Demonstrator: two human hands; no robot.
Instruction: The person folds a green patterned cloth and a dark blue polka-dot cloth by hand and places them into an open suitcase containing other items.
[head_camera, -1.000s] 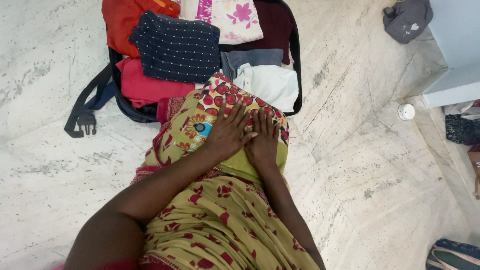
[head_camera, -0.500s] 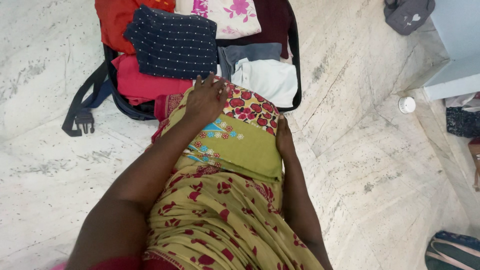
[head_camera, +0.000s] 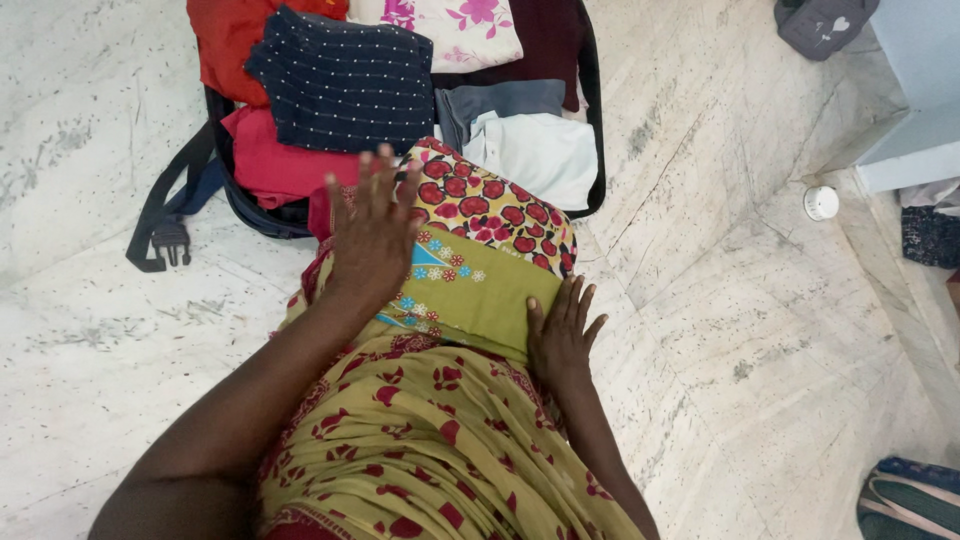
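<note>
Nearest the camera, the olive-green folded cloth with red flower print and a blue-dotted band (head_camera: 470, 270) is lying across the person's lap, its far end reaching over the rim of the bag. The left hand (head_camera: 372, 228) is resting flat on the cloth's left side with fingers spread wide, gripping nothing. The right hand (head_camera: 560, 335) is pressing open-palmed against the cloth's right edge, fingers together, also holding nothing. The cloth looks soft, light and limp, likely to sag and unfold unless taken from beneath with both hands at the folded edges. Beyond it, the open black soft bag (head_camera: 592, 150) is sitting on the white marble floor (head_camera: 720, 330), already filled with a navy dotted garment (head_camera: 345, 85), red, grey and white folded clothes. Open floor is lying to both sides; a small white cap (head_camera: 821, 203) is sitting well apart on the right.
</note>
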